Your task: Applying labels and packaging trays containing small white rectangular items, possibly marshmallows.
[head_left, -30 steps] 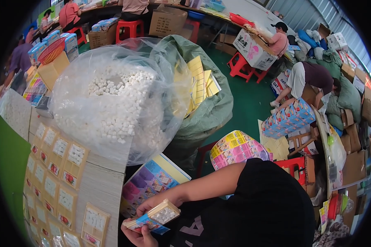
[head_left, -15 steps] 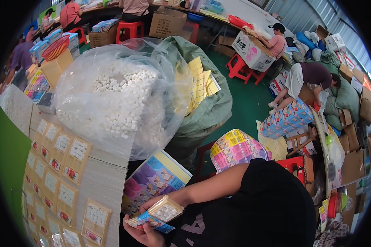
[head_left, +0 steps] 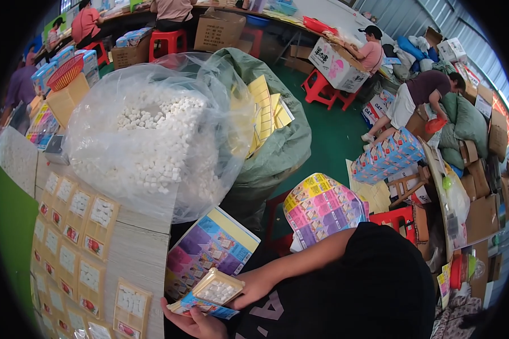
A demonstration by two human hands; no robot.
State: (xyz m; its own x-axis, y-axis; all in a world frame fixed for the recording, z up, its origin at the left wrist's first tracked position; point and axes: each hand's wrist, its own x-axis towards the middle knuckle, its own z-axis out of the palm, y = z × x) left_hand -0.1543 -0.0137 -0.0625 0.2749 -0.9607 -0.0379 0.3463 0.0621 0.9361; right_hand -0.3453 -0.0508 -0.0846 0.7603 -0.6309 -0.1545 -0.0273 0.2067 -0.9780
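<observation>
Low in front of me I hold a small tan tray (head_left: 219, 290) with white cube-like pieces, together with a blue printed card (head_left: 209, 309) against its lower side. My right hand (head_left: 255, 287) is closed on the tray's right edge, its fingertips partly hidden behind it. My left hand (head_left: 195, 324) pinches the card from below and left, thumb on its face. A colourful printed sheet (head_left: 215, 244) lies just beyond my hands. On the table to the left, several similar filled trays (head_left: 90, 274) with red pictures stand in rows; one tray (head_left: 131, 308) sits apart, nearest me.
A big clear bag (head_left: 152, 141) of white pieces rests on the table (head_left: 141, 237). Beside it is a green sack (head_left: 283, 152) with yellow cardboard. More printed sheets (head_left: 325, 209), a red stool (head_left: 398, 217) and blue boxes (head_left: 390, 155) stand right. Several people work farther off.
The tray and card have shifted slightly left and down. My right fingers, formerly showing at the tray's left, are now at its right edge. A bending person at right now holds something orange-red.
</observation>
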